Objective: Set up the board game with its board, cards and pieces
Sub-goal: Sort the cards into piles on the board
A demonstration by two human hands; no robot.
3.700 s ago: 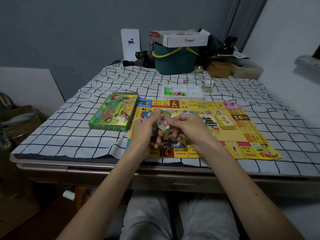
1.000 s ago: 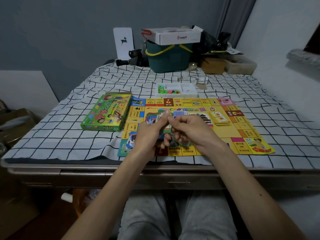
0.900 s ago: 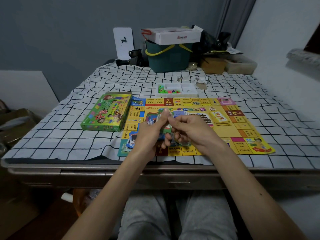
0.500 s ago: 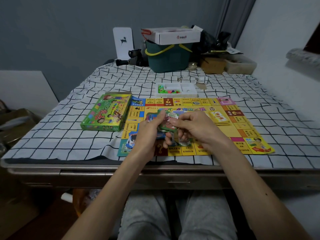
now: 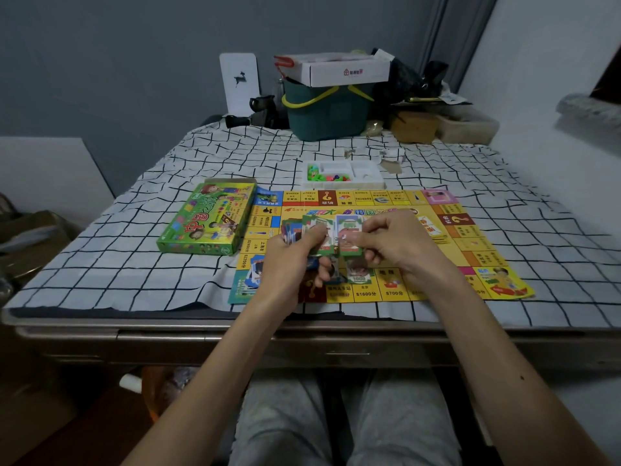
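Grey-trousered knees (image 5: 336, 418) sit under the table edge (image 5: 201, 331). Both forearms reach forward over it, and the hands meet above the near half of the board.

Left hand (image 5: 289, 264): fingers curled round a fan of cards (image 5: 311, 232), thumb lying on the faces. Right hand (image 5: 400, 245): knuckles up, thumb and forefinger pinching 1 green card (image 5: 350, 242) by its right side, right against the fan.

The cards face the camera, with the long axis running near-to-far and the top ends tipped away from the person. 1 more note marked 1000 (image 5: 358, 275) shows below the hands; cannot tell whether it is held or lying on the board.

Board (image 5: 470, 243) lies flat on the checked cloth (image 5: 100, 264), long axis left-right, near edge close to the table edge. The hands hide its centre.

Green game box (image 5: 208, 223) lies just beside the board's left edge, long axis near-far. White tray (image 5: 346, 174) with coloured pieces sits just past the far edge. Further back is a teal basket (image 5: 326, 112) with a white carton (image 5: 339, 70) on top, and clutter to its right.
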